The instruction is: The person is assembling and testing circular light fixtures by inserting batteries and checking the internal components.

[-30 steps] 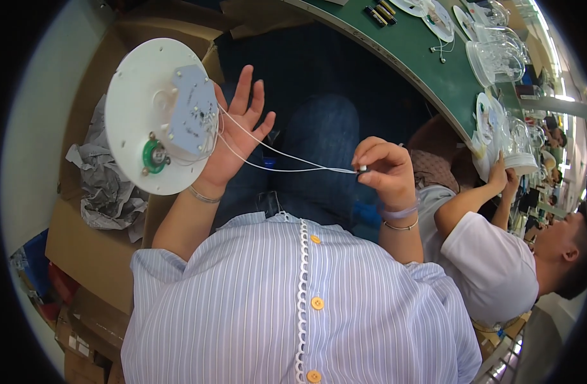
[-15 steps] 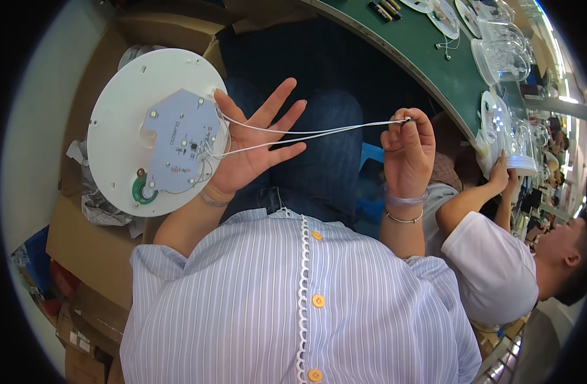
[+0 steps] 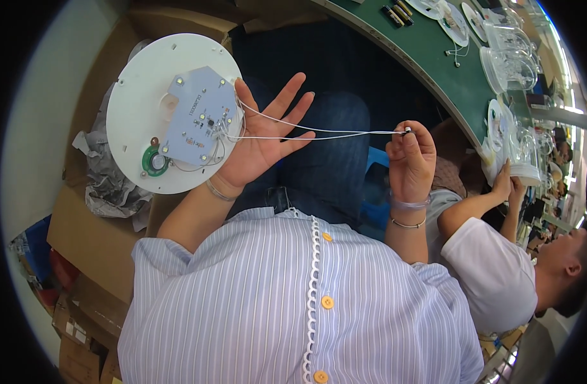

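Note:
A round white plastic plate is held up at the left by my left hand. Its edge sits against the thumb and palm, while the other fingers are spread. On the plate's face lies a light-grey circuit board with small LEDs, and a green ring-shaped part sits near its lower edge. Thin white wires run from the board across my left palm to the right. My right hand pinches their far end, a tiny black-and-white connector. The wires look taut.
An open cardboard box with crumpled grey paper stands at the left. On the green workbench are batteries, more white plates and clear domes. At the right, a co-worker handles parts along the bench.
The plate has shifted up and right in the picture and turned a little, with my left hand moving along. My right hand sits slightly lower, still pinching the connector.

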Available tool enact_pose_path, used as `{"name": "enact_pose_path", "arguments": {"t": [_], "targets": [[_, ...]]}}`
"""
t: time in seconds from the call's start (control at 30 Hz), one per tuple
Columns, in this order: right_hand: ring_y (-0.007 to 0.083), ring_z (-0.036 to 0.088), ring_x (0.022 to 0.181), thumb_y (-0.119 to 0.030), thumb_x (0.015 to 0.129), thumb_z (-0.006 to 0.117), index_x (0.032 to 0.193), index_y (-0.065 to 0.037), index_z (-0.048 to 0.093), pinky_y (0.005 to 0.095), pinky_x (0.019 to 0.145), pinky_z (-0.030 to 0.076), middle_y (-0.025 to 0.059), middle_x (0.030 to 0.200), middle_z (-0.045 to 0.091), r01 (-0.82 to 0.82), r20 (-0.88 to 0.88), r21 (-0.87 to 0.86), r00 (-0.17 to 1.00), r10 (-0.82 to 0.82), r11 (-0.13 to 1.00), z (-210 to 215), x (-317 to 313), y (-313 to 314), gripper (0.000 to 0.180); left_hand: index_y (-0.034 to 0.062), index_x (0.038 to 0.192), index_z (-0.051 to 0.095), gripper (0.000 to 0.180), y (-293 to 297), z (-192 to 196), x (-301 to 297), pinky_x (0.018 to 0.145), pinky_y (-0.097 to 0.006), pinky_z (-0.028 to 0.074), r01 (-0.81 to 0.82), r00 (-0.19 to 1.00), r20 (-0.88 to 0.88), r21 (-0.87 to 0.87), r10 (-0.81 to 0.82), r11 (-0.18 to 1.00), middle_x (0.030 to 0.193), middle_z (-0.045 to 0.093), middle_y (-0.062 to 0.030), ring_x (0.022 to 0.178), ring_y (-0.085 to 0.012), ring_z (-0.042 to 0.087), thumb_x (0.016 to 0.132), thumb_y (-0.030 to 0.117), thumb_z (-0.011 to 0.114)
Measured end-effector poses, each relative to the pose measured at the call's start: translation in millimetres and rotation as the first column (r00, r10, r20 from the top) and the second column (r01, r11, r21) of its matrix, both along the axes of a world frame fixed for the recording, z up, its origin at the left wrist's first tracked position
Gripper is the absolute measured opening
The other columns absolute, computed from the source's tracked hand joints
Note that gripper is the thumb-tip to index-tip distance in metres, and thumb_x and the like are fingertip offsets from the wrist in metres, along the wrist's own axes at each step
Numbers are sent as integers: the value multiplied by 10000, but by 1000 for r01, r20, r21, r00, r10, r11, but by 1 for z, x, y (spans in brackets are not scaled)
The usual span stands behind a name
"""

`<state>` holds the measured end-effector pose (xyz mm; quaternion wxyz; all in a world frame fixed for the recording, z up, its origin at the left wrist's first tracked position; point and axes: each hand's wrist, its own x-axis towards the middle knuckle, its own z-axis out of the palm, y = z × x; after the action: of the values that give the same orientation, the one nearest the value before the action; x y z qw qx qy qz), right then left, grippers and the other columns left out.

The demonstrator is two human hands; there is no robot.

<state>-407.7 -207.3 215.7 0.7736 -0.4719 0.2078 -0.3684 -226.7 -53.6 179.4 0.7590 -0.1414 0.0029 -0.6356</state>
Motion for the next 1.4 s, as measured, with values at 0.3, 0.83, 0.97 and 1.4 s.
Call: {"name": "enact_pose_path", "arguments": {"t": [0.3, 0.83, 0.97, 1.4], "targets": [[90, 487, 588, -55, 758, 590, 907, 0, 579, 204, 526, 403, 75, 788, 576, 10, -4, 31, 1000, -10, 999, -4, -6, -2, 159, 295, 1020, 579, 285, -5, -1, -5, 963, -535, 187, -30, 999, -10, 12, 30, 999, 1366, 191, -76, 1263, -256, 150, 791, 426, 473], [93, 476, 576, -47, 761, 579, 927, 5, 569, 197, 529, 389, 71, 774, 570, -11, -18, 33, 1000, 12, 999, -14, -18, -1, 173, 85, 1166, 442, 423, -2, -13, -14, 902, -384, 371, -23, 1000, 7, 245, 22, 969, 1205, 443, -88, 1083, -218, 453, 835, 347, 430], [72, 434, 592, -80, 787, 554, 940, -18, 557, 196, 516, 358, 42, 757, 524, 40, -92, 24, 995, -38, 999, -22, -20, -2, 165, 79, 1176, 414, 368, -5, -10, -15, 844, -354, 433, -100, 982, 188, 416, 22, 904, 1086, 532, -83, 988, -192, 526, 880, 294, 379], [67, 472, 609, -86, 800, 541, 929, -29, 557, 189, 535, 382, 22, 763, 564, 69, -224, 140, 974, -36, 988, -46, -40, 3, 142, 20, 1086, 468, 307, -8, -2, -41, 821, -281, 418, -351, 851, 523, 634, -48, 689, 1018, 550, -74, 906, -147, 534, 851, 218, 458]]}}
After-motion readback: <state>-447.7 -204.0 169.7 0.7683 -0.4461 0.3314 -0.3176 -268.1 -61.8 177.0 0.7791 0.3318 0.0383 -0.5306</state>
